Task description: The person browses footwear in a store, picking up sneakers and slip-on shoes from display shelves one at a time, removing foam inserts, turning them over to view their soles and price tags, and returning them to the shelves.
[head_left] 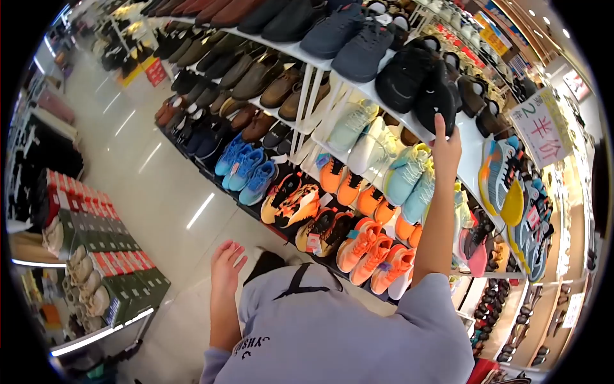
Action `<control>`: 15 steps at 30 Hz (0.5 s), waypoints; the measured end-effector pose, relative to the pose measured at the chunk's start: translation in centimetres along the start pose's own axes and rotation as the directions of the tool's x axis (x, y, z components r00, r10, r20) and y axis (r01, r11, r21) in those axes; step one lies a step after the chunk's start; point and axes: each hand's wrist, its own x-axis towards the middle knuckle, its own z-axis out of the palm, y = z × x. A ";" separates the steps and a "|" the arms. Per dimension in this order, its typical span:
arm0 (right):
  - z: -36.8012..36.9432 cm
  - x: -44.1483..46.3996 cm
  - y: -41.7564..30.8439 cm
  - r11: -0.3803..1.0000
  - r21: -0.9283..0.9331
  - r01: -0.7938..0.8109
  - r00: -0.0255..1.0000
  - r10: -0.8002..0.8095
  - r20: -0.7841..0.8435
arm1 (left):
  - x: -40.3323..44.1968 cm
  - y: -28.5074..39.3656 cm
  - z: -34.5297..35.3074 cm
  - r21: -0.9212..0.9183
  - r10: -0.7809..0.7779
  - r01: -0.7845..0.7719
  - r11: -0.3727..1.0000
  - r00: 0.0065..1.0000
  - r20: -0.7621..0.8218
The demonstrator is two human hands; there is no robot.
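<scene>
Far left of the left hand: green-and-red shoeboxes [137, 281] stacked in rows, with beige shoes [96, 304] lined up beside them, probably as display samples. Left hand [228, 261] is bare and loose, fingers slightly bent, holding nothing; it hangs out from the body, maybe for balance against the other arm's reach. Just above it and right, blue sneakers [233, 163] sit on the low rack, lined up side by side, likely to save width. Further right, below the right hand, orange sneakers [361, 246] stand in a row, seemingly grouped by colour. Up and left of the right hand, a black shoe [400, 83] rests on the white shelf [471, 163], apparently the mate of the black sneaker [438, 99]. Right hand [446, 150] grasps that sneaker by its near end, the easiest part to reach; can't tell if it's lifted clear. Right of that hand, multicoloured running shoes [492, 176] and a half-price sign [540, 128], angled outward, likely for passers-by.
</scene>
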 end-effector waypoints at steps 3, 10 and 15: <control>0.9 -0.8 3.0 0.996 0.050 0.079 0.996 -0.081 0.033 | 0.1 -1.5 0.7 0.003 -0.075 0.075 0.997 0.997 0.036; 4.6 -11.7 9.3 0.922 0.386 -0.024 0.994 -0.021 0.112 | 2.3 -0.2 0.4 0.105 -0.213 0.196 0.975 0.960 0.182; 13.4 -21.8 12.1 0.920 0.122 -0.372 0.782 0.240 0.576 | 4.9 5.4 -2.4 0.155 -0.188 0.151 0.976 0.946 0.263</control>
